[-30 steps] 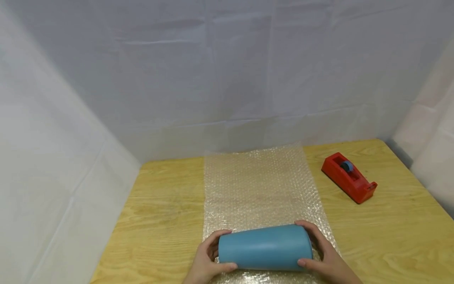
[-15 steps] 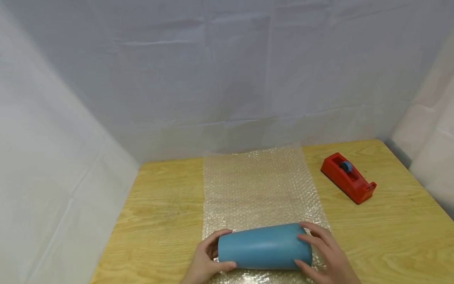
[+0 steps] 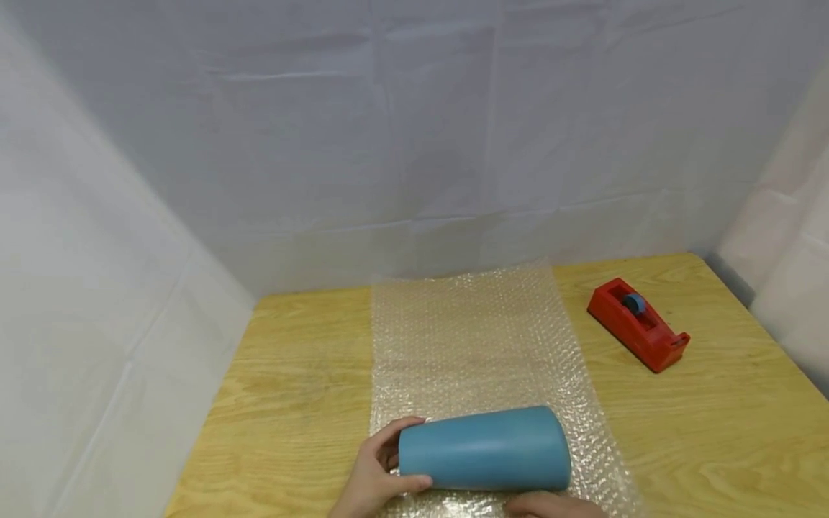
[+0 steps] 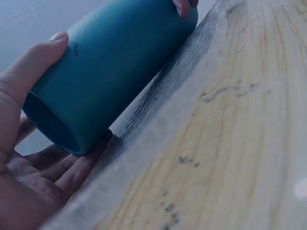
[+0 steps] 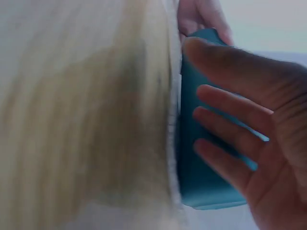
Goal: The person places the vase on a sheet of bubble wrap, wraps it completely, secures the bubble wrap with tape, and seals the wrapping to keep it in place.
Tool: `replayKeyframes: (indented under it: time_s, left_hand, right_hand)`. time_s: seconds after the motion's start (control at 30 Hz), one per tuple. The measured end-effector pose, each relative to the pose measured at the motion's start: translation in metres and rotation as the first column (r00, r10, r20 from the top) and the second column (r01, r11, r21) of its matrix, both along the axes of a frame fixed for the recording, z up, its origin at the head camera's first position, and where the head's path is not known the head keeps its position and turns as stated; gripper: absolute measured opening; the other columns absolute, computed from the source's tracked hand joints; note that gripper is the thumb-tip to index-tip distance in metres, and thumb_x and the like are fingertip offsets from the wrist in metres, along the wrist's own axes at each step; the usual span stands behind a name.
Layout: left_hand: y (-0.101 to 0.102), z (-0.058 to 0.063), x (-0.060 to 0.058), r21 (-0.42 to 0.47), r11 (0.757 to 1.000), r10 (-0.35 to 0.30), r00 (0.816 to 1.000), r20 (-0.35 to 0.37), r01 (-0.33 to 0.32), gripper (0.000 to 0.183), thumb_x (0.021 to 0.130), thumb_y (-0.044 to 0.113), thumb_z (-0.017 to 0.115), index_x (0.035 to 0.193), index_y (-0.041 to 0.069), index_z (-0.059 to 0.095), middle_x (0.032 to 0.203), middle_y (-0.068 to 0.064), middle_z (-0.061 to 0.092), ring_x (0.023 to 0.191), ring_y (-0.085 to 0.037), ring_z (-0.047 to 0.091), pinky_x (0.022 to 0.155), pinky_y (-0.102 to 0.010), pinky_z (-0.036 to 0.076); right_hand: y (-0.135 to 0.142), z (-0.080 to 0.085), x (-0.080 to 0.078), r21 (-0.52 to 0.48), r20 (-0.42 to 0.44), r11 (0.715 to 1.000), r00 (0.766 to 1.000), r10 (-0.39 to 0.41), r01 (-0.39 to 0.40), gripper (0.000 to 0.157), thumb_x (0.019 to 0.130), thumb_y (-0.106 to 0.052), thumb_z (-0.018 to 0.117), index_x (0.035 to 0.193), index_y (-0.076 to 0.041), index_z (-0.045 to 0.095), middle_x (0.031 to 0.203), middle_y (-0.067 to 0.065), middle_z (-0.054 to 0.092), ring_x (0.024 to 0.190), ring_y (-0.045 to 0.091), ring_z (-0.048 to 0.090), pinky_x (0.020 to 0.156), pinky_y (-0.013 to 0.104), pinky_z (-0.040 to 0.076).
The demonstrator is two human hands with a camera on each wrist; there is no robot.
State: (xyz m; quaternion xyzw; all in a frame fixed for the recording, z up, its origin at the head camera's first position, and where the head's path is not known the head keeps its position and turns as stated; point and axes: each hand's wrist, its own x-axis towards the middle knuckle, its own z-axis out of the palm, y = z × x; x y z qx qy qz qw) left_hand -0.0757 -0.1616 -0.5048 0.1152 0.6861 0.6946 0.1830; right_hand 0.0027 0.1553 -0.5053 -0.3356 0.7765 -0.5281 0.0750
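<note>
Gripping the narrower, hollow end of a blue cylinder between thumb and fingers, the left hand comes first. The cylinder lies on its side across the near part of some bubble wrap, spread on a wooden table. Beside its near side, the right hand has fingers spread; I can't quite tell whether they touch. Farther right sits a red tape dispenser.
</note>
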Motion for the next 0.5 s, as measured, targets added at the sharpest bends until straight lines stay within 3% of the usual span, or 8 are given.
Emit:
replayKeyframes:
  time_s: [0.07, 0.23, 0.37, 0.43, 0.5]
  left_hand:
    - [0.0, 0.001, 0.0, 0.0, 1.0, 0.0, 1.0, 0.002, 0.0, 0.07, 0.078, 0.005, 0.084, 0.141, 0.003, 0.051, 0.129, -0.02, 0.058, 0.111, -0.029, 0.063, 0.085, -0.037, 0.056]
    - [0.0, 0.003, 0.001, -0.005, 1.0, 0.012, 1.0, 0.0, -0.012, 0.07, 0.078, 0.004, 0.084, 0.14, 0.002, 0.052, 0.128, -0.021, 0.058, 0.111, -0.028, 0.063, 0.085, -0.036, 0.056]
    - [0.0, 0.002, 0.001, -0.003, 1.0, 0.017, 1.0, 0.003, -0.017, 0.069, 0.078, 0.004, 0.083, 0.14, 0.002, 0.052, 0.128, -0.02, 0.058, 0.11, -0.029, 0.063, 0.085, -0.037, 0.056]
    - [0.0, 0.002, 0.001, -0.002, 1.0, 0.015, 1.0, 0.002, -0.015, 0.069, 0.079, 0.004, 0.083, 0.14, 0.002, 0.052, 0.128, -0.021, 0.058, 0.11, -0.029, 0.063, 0.085, -0.037, 0.056]
    - [0.0, 0.002, 0.001, -0.002, 1.0, 0.016, 1.0, 0.002, -0.016, 0.069, 0.079, 0.004, 0.083, 0.14, 0.002, 0.052, 0.128, -0.021, 0.058, 0.11, -0.029, 0.063, 0.085, -0.037, 0.056]
  right_hand:
    - [-0.002, -0.008, 0.002, -0.015, 0.187, 0.999, 0.982, -0.04, 0.044, 0.028, 0.099, -0.015, 0.06, 0.125, -0.023, 0.066, 0.118, -0.011, 0.068, 0.101, 0.003, 0.063, 0.078, 0.02, 0.052]
    - [-0.006, -0.019, 0.005, -0.059, 0.243, 0.994, 0.967, -0.077, 0.094, 0.027, 0.098, -0.015, 0.061, 0.124, -0.018, 0.067, 0.119, -0.005, 0.068, 0.103, 0.007, 0.065, 0.081, 0.022, 0.053]
    - [-0.001, -0.015, 0.005, -0.145, 0.37, 0.987, 0.929, -0.016, 0.075, 0.028, 0.099, -0.01, 0.058, 0.126, -0.011, 0.066, 0.122, -0.003, 0.068, 0.105, 0.006, 0.064, 0.081, 0.02, 0.052]
    - [0.002, -0.013, 0.004, -0.101, 0.357, 0.993, 0.934, -0.024, 0.064, 0.027, 0.099, -0.013, 0.059, 0.125, -0.014, 0.066, 0.122, -0.008, 0.067, 0.104, 0.002, 0.063, 0.08, 0.018, 0.051]
    - [0.005, -0.013, 0.002, -0.055, 0.294, 0.998, 0.956, -0.019, 0.036, 0.028, 0.099, -0.014, 0.06, 0.126, -0.014, 0.066, 0.123, -0.01, 0.066, 0.105, 0.001, 0.062, 0.079, 0.018, 0.051]
